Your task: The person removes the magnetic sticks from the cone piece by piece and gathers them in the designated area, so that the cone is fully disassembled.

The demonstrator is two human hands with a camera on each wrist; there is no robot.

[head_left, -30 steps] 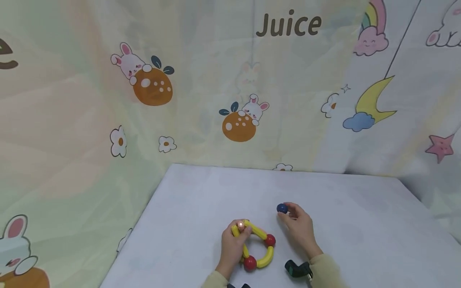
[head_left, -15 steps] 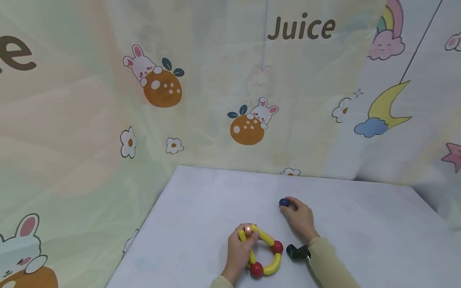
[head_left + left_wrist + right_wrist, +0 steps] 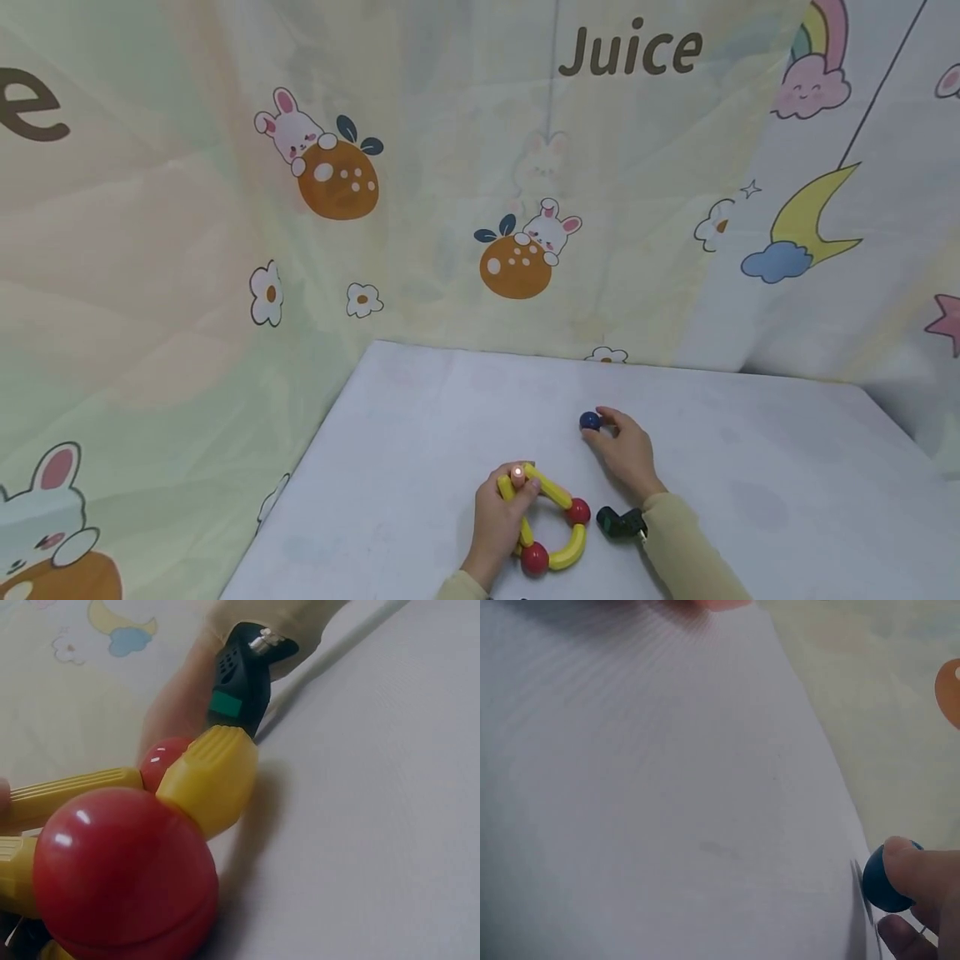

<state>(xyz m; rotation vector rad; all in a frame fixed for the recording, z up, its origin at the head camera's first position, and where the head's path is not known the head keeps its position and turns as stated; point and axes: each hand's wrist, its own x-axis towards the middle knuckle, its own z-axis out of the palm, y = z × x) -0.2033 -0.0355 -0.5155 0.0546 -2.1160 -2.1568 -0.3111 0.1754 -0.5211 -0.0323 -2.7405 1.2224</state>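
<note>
My left hand (image 3: 495, 523) grips the left side of a ring of yellow toy rods and red balls. A curved yellow rod (image 3: 568, 550) lies along the ring's near right side, between a near red ball (image 3: 535, 559) and a right-hand red ball (image 3: 578, 511). In the left wrist view, the big red ball (image 3: 124, 870) and a ridged yellow rod (image 3: 210, 780) stand close to the camera. Farther off, my right hand (image 3: 630, 456) pinches a small dark blue ball (image 3: 590, 421) between thumb and fingers; the right wrist view shows this blue ball (image 3: 885, 889) at lower right.
Both hands are over a white table (image 3: 780, 467). A black wrist camera (image 3: 621, 524) sits at my right sleeve, to the right of the ring. Behind the table's far edge hangs a printed cloth (image 3: 427, 275) with rabbits and flowers.
The head view has shifted, moving the backdrop rightward. My right hand has moved a little farther away over the table with the blue ball. The left hand still holds the ring.
</note>
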